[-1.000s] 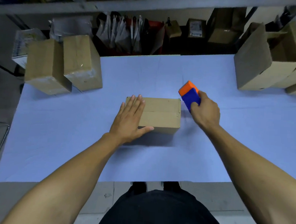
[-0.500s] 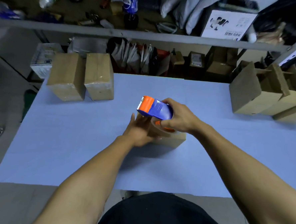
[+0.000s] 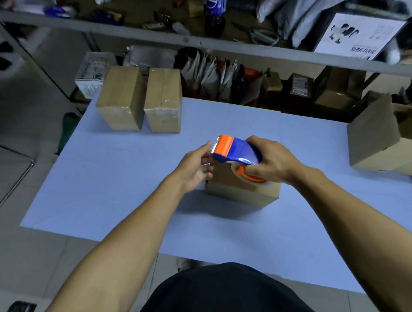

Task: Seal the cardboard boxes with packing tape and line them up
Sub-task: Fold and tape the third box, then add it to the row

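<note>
Gripping the tape dispenser (image 3: 236, 151) above the unsealed box (image 3: 242, 189) at mid-tabletop (image 3: 116, 186), the right hand (image 3: 271, 161) presents its cutter; left-hand fingers (image 3: 206, 147), loosely spread, reach the tape end. Likely fault: tape sticking askew, or fingertips catching the blade.

We see bare table (image 3: 116, 193) left, right and front of the centre box (image 3: 244, 190). Both hands and the tape dispenser (image 3: 234, 151) hang over it, blocking approach from above. Two sealed boxes (image 3: 141, 98) stand at the far left corner, open boxes (image 3: 379, 142) crowd the right edge, and a shelf rail (image 3: 207, 43) overhangs the back.
</note>
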### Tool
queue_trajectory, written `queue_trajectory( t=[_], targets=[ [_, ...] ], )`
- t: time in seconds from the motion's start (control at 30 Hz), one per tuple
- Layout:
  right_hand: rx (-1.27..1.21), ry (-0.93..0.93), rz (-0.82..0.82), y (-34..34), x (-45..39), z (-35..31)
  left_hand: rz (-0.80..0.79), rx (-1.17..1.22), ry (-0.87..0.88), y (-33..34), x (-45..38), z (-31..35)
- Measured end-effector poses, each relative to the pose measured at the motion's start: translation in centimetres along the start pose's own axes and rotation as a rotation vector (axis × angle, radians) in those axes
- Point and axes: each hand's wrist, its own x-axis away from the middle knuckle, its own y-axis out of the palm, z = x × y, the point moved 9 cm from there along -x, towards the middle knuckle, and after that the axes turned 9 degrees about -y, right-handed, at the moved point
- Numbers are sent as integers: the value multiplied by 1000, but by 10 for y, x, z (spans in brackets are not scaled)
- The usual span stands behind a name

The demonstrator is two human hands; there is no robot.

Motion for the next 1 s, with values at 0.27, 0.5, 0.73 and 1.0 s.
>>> queue_trajectory(
  t=[0.27, 0.5, 0.73, 1.0],
  targets=[
    [9, -22, -79, 5, -5, 3, -65, 179, -192, 7, 1, -10],
    [2, -40, -74, 6, -4, 4, -39, 309, -344, 12, -1, -20],
    [-14, -29, -78, 7, -3, 7, 26, 202, -250, 6, -1, -13],
    [-15, -51, -66, 4, -1, 1, 286, -270, 347, -4, 10, 47]
  ],
)
